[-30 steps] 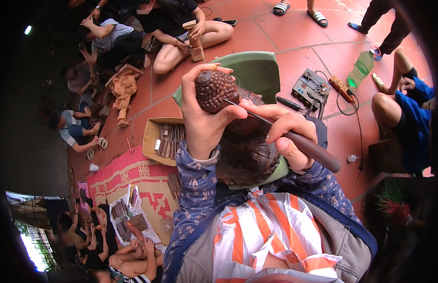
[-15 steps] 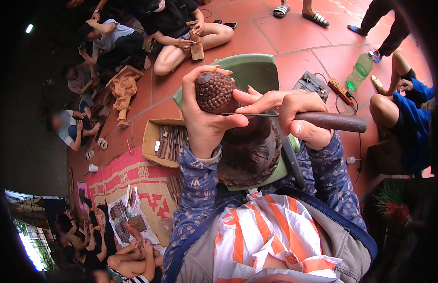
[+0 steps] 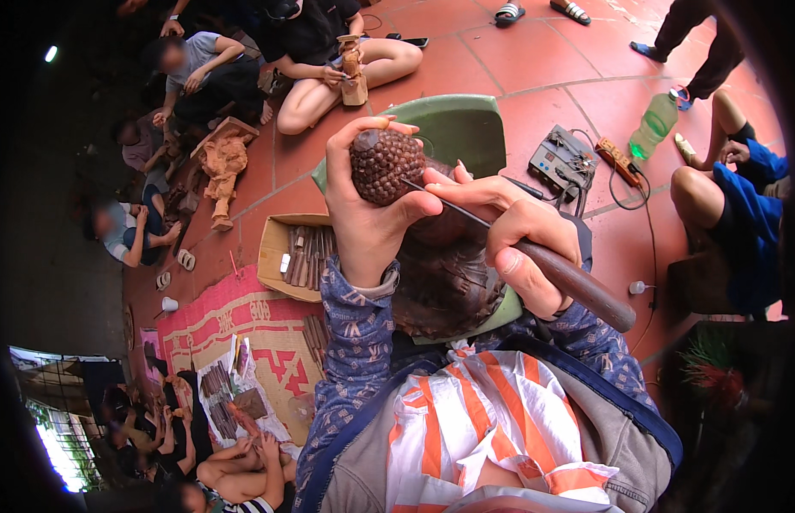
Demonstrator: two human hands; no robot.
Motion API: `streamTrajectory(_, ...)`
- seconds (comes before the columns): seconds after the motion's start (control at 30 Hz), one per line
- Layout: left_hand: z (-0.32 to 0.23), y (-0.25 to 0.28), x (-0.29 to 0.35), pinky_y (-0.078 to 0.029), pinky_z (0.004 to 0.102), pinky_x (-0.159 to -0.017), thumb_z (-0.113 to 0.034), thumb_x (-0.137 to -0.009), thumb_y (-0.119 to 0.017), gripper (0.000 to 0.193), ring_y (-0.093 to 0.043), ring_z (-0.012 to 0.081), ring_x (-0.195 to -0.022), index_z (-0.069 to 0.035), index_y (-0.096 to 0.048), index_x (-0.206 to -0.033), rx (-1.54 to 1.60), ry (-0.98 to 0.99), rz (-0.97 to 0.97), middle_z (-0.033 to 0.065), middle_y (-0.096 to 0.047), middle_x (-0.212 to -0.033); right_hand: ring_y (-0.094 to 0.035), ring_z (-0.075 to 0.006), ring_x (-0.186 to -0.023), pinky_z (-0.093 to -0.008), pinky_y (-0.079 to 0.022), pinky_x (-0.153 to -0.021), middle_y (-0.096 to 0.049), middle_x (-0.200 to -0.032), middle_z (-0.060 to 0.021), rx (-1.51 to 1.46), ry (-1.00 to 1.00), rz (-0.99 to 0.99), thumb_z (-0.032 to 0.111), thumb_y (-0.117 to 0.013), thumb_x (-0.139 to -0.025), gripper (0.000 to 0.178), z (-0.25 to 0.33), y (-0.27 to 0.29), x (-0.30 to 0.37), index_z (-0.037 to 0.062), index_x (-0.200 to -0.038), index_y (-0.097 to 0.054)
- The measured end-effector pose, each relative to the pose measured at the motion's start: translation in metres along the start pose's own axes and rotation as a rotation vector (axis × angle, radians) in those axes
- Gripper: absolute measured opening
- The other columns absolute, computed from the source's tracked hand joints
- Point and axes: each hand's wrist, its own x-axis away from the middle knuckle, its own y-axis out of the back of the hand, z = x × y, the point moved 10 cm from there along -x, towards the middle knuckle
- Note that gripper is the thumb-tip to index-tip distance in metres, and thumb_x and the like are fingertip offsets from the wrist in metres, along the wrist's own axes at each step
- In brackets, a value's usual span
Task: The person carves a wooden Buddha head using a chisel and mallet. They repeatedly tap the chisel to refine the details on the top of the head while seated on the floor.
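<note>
A dark carved wooden statue stands between my arms, its rounded head (image 3: 385, 169) covered in small bumpy curls. Its seated body (image 3: 444, 286) flares into a wide base, partly covered by my hands. My left hand (image 3: 363, 214) is wrapped around the left side of the head, thumb along its lower edge. In my right hand (image 3: 530, 231) is a wood-carving chisel (image 3: 577, 291) with a thin dark blade and a brown wooden handle. The blade tip touches the curls on the head's right side, near my left thumb. A green plastic seat or tub (image 3: 474, 132) surrounds the statue.
A cardboard box (image 3: 273, 239) of chisels is at left, beside a red-and-tan mat (image 3: 290, 346) with more tools. To the right are a grey electrical box (image 3: 561, 167), an orange power strip (image 3: 618, 161) and a green bottle (image 3: 656, 124). Several people sit around, near a carved figure (image 3: 224, 167).
The chisel has swung from nearly level to a slant, its handle dropping toward me and its tip moving up onto the curls. My right hand has turned with it; the left keeps its hold.
</note>
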Motion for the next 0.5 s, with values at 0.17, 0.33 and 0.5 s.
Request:
streamTrajectory(0.17, 0.001, -0.001, 0.000, -0.048, 0.0291, -0.089, -0.038, -0.059, -0.087, 0.085, -0.059, 0.0153, -0.100, -0.005, -0.043, -0.124, 0.010, 0.017, 0.002, 0.0098, -0.059, -0.113, -0.057, -0.0418, -0.116, -0.0537, -0.030, -0.107, -0.060, -0.115, -0.0322, 0.062, -0.013, -0.003, 0.015, -0.059, -0.081, 0.016, 0.004, -0.002, 0.000, 0.0003, -0.076, -0.055)
streamTrajectory(0.33, -0.001, 0.000, 0.000, -0.048, 0.0279, -0.088, -0.039, -0.062, -0.086, 0.082, -0.058, 0.0143, -0.099, -0.005, -0.044, -0.123, 0.001, -0.005, -0.003, 0.0091, -0.059, -0.112, -0.049, -0.0468, -0.123, -0.0564, -0.018, -0.113, -0.058, -0.117, -0.0335, 0.096, -0.104, 0.045, 0.021, -0.053, -0.089, 0.024, 0.009, -0.006, -0.009, 0.0025, -0.074, -0.050)
streamTrajectory(0.5, -0.008, -0.003, 0.000, -0.049, 0.0267, -0.085, -0.039, -0.065, -0.085, 0.077, -0.058, 0.0127, -0.094, -0.005, -0.045, -0.121, -0.011, 0.002, -0.044, 0.0071, -0.058, -0.108, -0.063, -0.0320, -0.108, -0.0468, -0.035, -0.106, -0.069, -0.100, -0.0199, 0.096, -0.116, 0.142, 0.014, -0.059, -0.082, 0.016, 0.011, 0.004, -0.039, -0.0012, -0.077, -0.058)
